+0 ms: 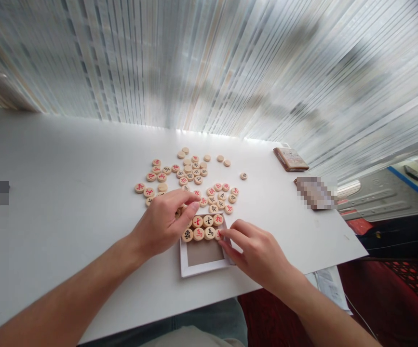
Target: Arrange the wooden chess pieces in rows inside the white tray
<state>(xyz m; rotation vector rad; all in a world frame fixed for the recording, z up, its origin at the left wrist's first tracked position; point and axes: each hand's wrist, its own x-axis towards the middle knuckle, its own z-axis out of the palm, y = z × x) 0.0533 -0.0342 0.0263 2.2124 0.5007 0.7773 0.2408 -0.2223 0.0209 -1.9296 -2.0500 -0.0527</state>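
A shallow white box (184, 262) lies on the white table, with two rows of round wooden pieces with red and black characters across its far half. My right hand (255, 243) is closed at the box's right edge, thumb and fingertips pinching a red-marked piece (218, 234) at the end of the nearer row. Over the box's far left corner is my left hand (167, 219), its thumb and fingers bent toward each other; whether something is between them cannot be made out. Loose pieces (189, 177) are scattered beyond the box, some with plain faces up.
Near the table's right edge lie a brown box (291, 159) and a blurred-out flat item (315, 193). A striped curtain (180, 62) hangs along the far edge. Papers (330, 289) and a red chair (378, 299) are at the lower right.
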